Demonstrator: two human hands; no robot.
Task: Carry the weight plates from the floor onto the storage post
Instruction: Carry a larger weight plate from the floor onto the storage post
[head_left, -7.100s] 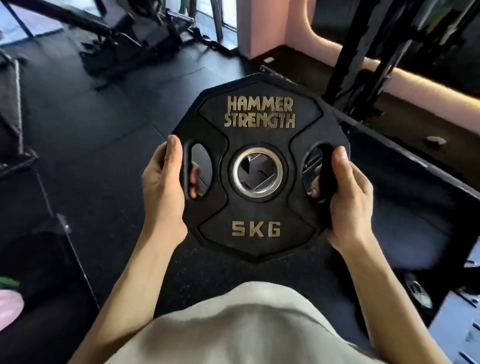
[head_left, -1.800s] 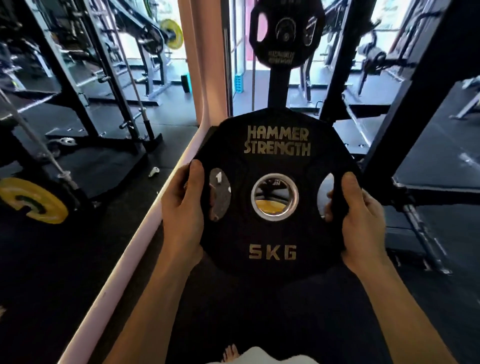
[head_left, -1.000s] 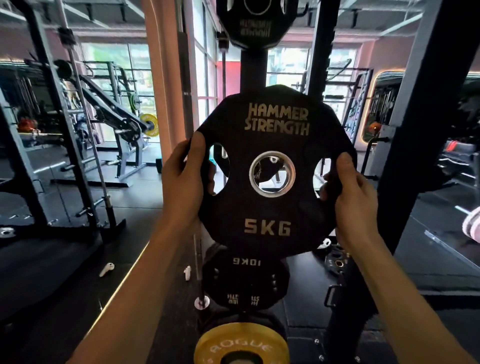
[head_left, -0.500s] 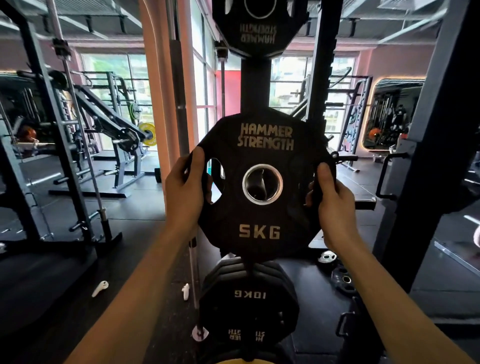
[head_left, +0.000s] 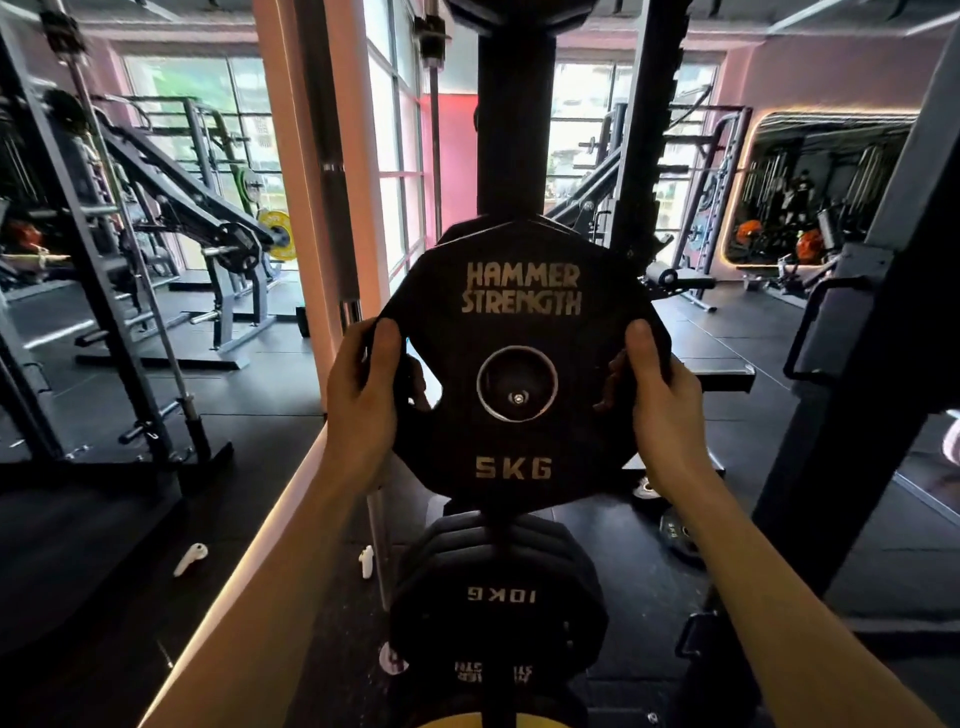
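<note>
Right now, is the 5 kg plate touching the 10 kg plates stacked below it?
Cannot tell. In the head view the 5 kg plate has its lower edge overlapping the top of the 10 kg plates; no gap or contact shows.

We hold both bare forearms out ahead of us, rising from the lower corners and converging toward the centre. Our left hand (head_left: 363, 395) sits at nine o'clock on the 5 kg plate (head_left: 522, 364), thumb pressed flat on its face and pointing to twelve, fingers curled through the grip opening. Our right hand (head_left: 662, 402) mirrors it at three o'clock, thumb up on the face, fingers wrapped behind the rim. Both wrists are straight.
</note>
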